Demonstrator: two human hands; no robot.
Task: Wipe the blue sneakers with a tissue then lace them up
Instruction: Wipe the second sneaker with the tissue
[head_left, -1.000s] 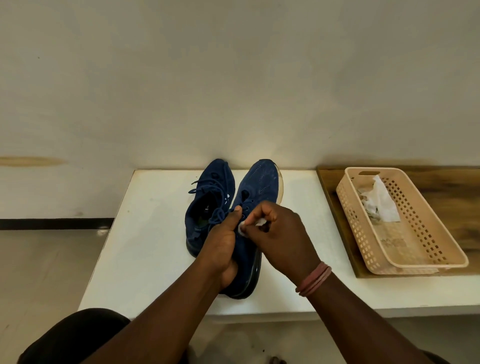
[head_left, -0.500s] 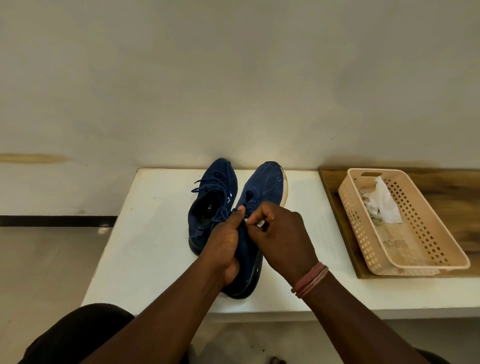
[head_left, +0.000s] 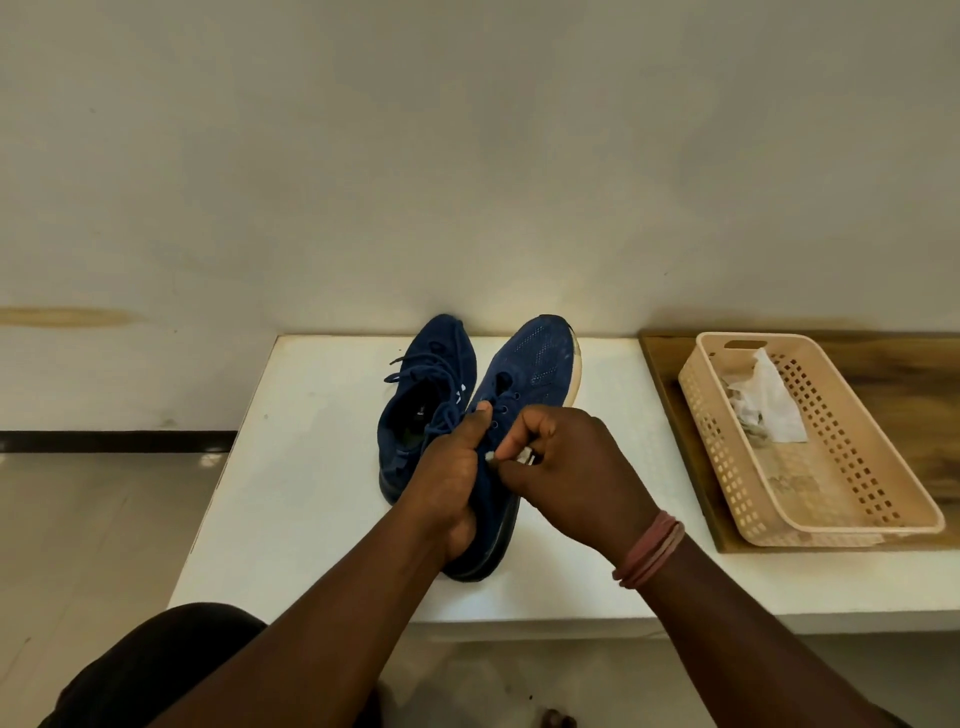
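Two dark blue sneakers stand side by side on the white table (head_left: 291, 493). The left sneaker (head_left: 415, 410) is laced and nobody touches it. The right sneaker (head_left: 530, 364) shows empty eyelets and is tilted onto its side. My left hand (head_left: 452, 478) grips this sneaker around its heel and collar, thumb pointing up along the eyelet row. My right hand (head_left: 566, 467) holds a small crumpled white tissue (head_left: 522, 456) in curled fingers, pressed against the sneaker's upper just right of my left thumb. Only bits of the tissue peek out.
A beige perforated plastic basket (head_left: 852, 499) sits at the right on a wooden board (head_left: 675, 415), holding crumpled white tissues (head_left: 769, 410). A plain wall rises right behind the table. The floor lies to the left, and my dark-clothed knee (head_left: 156, 670) shows at bottom left.
My right hand has slid the tissue slightly down and back along the sneaker's upper near the eyelets. My left hand keeps the same grip on the shoe.
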